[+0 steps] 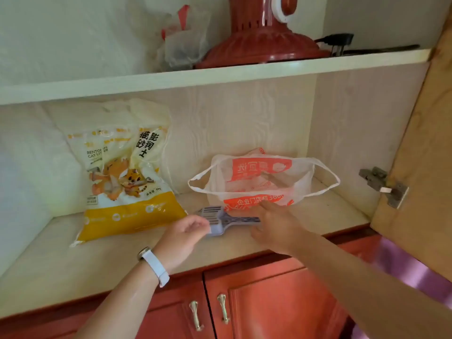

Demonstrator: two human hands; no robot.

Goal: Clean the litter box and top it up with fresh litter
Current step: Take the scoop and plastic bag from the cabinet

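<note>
My left hand (186,231) is curled at the head end of the litter scoop (220,220), the fingers bent round the near corner of its slotted pan; I take it for a light pinch, though the thumb is hidden and I cannot be sure how firmly I hold. My right hand (276,226) lies over the scoop's handle end with the fingers stretched forward and loosely spread, the fingertips touching the plastic bag (256,182) just beyond; whether the palm presses the handle I cannot tell. The scoop lies flat between my two hands on the shelf board (330,216). It looks like thin moulded plastic, pale lilac, stiff and very light, so I would lift it by the ribbed handle under my right hand, not by the slotted pan, which could flex.

Past my right fingertips the plastic bag sags open with its loops spread wide. It is soft, thin film, slippery and shapeless, best taken by the loops. Its orange panels carry white Chinese print; I can make out "企业门店" and some digits, the rest mirrored or creased.

Beyond my left hand, leaning on the back wall, stands the litter bag (124,174), white and yellow with a cartoon tiger. It reads "BENTONITE CAT LITTER", large "膨润土猫砂", and "5kg". I judge it heavy and slumping, needing both hands, one under the yellow base
</note>
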